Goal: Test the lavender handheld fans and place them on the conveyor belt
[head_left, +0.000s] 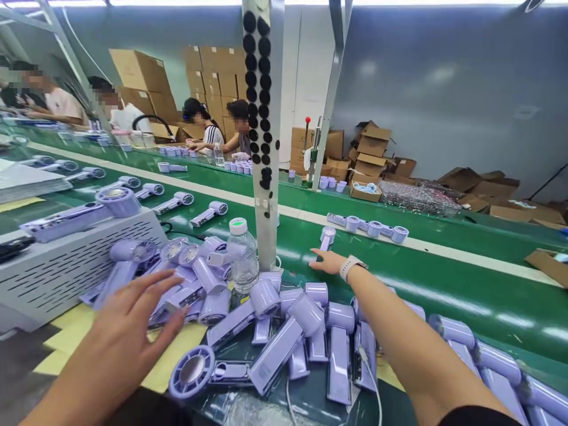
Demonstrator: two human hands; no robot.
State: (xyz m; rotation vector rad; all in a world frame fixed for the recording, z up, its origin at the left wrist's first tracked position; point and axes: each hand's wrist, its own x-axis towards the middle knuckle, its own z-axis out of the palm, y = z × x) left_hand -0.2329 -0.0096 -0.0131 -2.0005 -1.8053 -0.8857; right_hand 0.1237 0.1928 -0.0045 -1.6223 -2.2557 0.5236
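My left hand (pixel 128 322) is open, thumb apart from the fingers, in front of a heap of lilac handheld fans (pixel 190 254). It holds nothing. My right hand (pixel 329 262) reaches over the green conveyor belt (pixel 426 269), fingers stretched out and open. Right behind its fingers lies a lilac handheld fan (pixel 327 236) on the belt; I cannot tell whether they touch. Between my arms, more fans are piled, among them a handheld fan (pixel 284 346) lying slantwise and a round-headed fan (pixel 193 371) near the front edge. White cables run among them.
A clear bottle (pixel 242 257) stands beside a metal post (pixel 264 136). At left is a white vented box (pixel 80 272) with a fan on top. More fans (pixel 368 228) lie along the belt. Co-workers (pixel 208 127) sit across it, and cardboard boxes (pixel 373 148) are stacked behind.
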